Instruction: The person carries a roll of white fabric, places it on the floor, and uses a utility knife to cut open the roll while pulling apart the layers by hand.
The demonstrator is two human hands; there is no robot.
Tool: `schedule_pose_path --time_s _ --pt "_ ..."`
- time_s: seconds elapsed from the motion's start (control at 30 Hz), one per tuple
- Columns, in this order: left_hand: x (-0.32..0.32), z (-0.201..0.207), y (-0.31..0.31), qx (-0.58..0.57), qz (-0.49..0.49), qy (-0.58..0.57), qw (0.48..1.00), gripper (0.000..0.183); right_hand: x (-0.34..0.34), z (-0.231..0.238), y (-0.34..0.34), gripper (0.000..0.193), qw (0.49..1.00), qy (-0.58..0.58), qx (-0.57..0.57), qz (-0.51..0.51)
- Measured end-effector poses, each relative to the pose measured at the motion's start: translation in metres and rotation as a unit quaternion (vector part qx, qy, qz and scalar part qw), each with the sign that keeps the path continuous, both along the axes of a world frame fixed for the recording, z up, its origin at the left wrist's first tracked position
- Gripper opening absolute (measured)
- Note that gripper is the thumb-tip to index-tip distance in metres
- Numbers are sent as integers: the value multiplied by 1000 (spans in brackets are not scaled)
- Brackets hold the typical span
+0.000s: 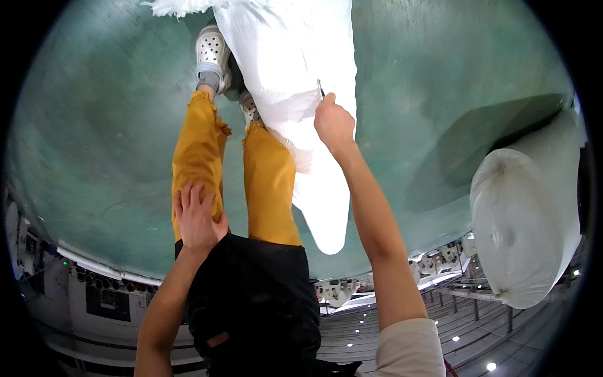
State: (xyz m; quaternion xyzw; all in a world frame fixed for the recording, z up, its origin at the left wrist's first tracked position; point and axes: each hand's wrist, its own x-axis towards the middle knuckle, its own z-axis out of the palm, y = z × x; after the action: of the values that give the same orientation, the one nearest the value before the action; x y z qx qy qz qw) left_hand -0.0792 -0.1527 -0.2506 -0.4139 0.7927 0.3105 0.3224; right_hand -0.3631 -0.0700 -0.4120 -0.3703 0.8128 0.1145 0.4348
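A large white bag-like bundle [282,63] with a wrinkled, smooth skin runs from the top of the view down past my legs. My right hand [335,124] is closed around a small thin dark tool [321,88], whose slim tip lies against the bundle's white surface. The tool's kind cannot be made out, as most of it is inside my fist. My left hand [198,217] rests on my left thigh over the yellow trousers [198,151], fingers spread, holding nothing.
White fluffy fibre [178,6] pokes out at the upper left by the bundle. Another stuffed, translucent white bag [521,226] stands to the right, casting a shadow on the green floor [414,75]. My clog-shod foot [212,50] is beside the bundle. Machines [339,290] line the far edge.
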Motion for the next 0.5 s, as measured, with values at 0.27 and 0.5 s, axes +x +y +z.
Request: schedule_pose_path --time_s 0.27,0.5 --pt "0 -4 16 9 -10 -32 999 41 34 18 121 17 988 -55 137 39" --pt "-5 -3 9 39 -34 -65 997 39 7 58 159 17 969 -59 221 -87"
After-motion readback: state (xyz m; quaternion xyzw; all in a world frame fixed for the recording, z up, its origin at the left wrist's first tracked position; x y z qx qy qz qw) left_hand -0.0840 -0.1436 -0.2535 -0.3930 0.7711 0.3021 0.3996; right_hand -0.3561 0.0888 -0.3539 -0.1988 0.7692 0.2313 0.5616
